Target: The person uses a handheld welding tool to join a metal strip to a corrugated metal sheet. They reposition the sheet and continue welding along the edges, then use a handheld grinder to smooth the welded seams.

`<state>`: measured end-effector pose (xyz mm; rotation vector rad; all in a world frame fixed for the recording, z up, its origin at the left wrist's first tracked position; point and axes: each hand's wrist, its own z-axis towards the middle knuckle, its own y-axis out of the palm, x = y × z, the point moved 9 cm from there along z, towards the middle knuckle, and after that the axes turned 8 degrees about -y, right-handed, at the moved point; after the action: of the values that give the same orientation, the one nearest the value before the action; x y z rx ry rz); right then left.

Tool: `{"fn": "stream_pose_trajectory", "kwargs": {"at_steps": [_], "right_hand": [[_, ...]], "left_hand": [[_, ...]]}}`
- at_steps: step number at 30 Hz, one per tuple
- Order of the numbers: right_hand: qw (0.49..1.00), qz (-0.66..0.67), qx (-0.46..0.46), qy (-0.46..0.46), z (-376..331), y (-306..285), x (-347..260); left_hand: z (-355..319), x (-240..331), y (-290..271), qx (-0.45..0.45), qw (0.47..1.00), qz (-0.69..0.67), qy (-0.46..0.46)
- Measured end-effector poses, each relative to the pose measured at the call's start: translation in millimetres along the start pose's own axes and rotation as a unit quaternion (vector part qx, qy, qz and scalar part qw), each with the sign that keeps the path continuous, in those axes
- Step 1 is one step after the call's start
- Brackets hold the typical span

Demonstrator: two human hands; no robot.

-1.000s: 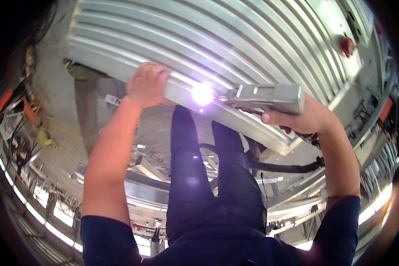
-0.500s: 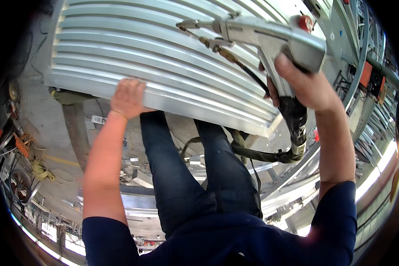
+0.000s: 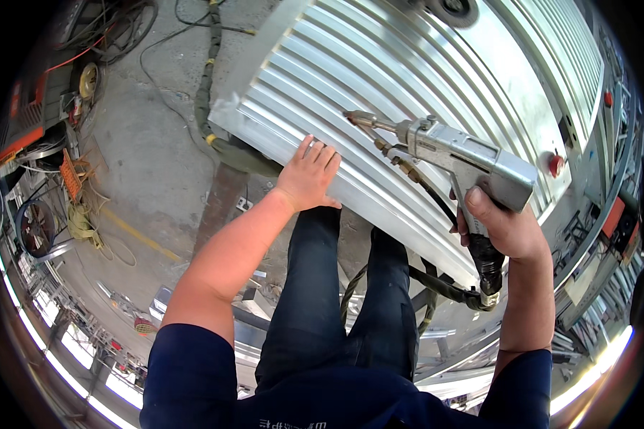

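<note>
Across the upper middle and right of the frame, touching a ribbed metal panel (image 3: pixel 358 75) with the left hand (image 3: pixel 309 175), laid open over the near rail (image 3: pixel 386 218), fingers slightly spread, clasping no tool. Right of centre, gripping a welding torch (image 3: pixel 454 146) by its handle (image 3: pixel 465 179) in the right hand (image 3: pixel 504 225), nozzle (image 3: pixel 363 118) above the slats, without any spark. Probably partway through welding, with slats already ranked inside the rail. Cannot tell the number of joints finished or left.

At left, a black-rimmed, fan-like round object (image 3: pixel 36 227) sits near a tangled pale-green bundle (image 3: pixel 84 222); a yellow painted line (image 3: pixel 141 234) marks the grey concrete floor (image 3: pixel 139 146).
</note>
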<state>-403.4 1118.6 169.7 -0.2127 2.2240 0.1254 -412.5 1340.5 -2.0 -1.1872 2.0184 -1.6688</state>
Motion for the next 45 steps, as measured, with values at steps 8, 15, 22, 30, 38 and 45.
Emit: {"fn": "stream_pose_trajectory", "kwargs": {"at_steps": [8,15,22,30,38,45], "right_hand": [[0.995,-0.011,-0.097,-0.016,88.7,75.5,-56.8],[0.992,-0.016,-0.125,-0.029,135.1,108.7,-46.8],[0.989,-0.021,-0.143,0.017,170.7,126.8,-14.5],[0.987,0.003,-0.158,0.016,183.6,142.1,-0.8],[0.986,-0.006,-0.167,0.011,188.3,146.3,0.0],[0.986,0.001,-0.169,0.002,188.0,147.2,-3.5]], "left_hand": [[-7.5,-67.3,-16.4,0.056,0.997,0.024,0.045],[-16.4,-80.2,-14.5,0.229,0.969,-0.016,0.089],[-15.9,-81.6,-20.4,0.235,0.967,-0.019,0.093],[-18.7,-82.0,-21.0,0.267,0.96,-0.008,0.088],[-19.0,-82.4,-18.8,0.266,0.959,-0.009,0.095],[-20.8,-81.4,-24.3,0.305,0.947,0.004,0.096]]}}
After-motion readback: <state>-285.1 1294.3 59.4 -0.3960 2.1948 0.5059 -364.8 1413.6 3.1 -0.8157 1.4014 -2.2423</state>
